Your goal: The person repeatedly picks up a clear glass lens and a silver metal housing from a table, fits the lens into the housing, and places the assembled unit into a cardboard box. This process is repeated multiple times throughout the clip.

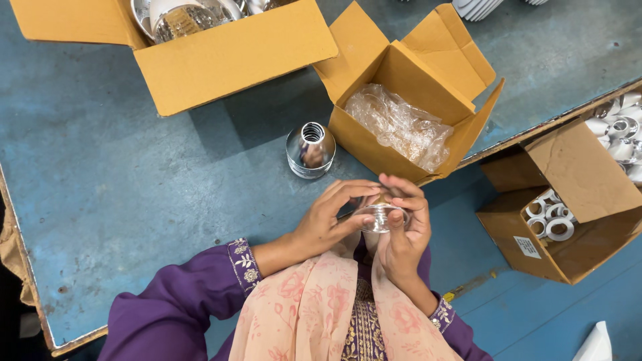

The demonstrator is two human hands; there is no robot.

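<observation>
Shiny reflector cup (380, 218), half hidden; left hand (326, 219), right hand (405, 230) grip it.

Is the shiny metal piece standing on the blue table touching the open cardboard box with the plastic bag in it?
Cannot tell. In the head view the shiny metal piece stands right beside the cardboard box; their outlines meet, with no clear gap or contact visible from above.
</observation>
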